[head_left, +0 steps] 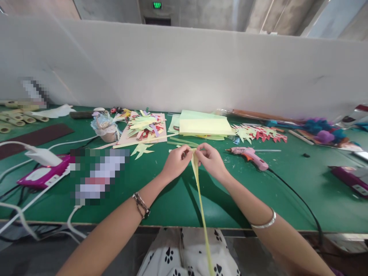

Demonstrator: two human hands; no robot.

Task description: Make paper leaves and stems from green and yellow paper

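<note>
Between my two hands, over the middle of the green table, is a long pale-yellow paper strip (pixel 200 199). My left hand (pixel 179 158) pinches its upper end from the left. From the other side my right hand (pixel 210 159) pinches the same end, fingertips close to those of the left. The strip's tail hangs down past the table edge toward my lap. Just beyond my hands lie narrow green paper strips (pixel 184 142). A pale-green paper piece with pointed tips (pixel 143 150) lies to the left of my left hand. My fingers partly hide the strip's upper end.
A pink glue gun (pixel 250 155) lies on the right, its black cord running off the front edge. Yellow paper sheets (pixel 205 126) and a pile of cut paper pieces (pixel 146 125) are at the back. Purple power strips (pixel 43 174) and white cables occupy the left. A white partition (pixel 184 69) stands behind.
</note>
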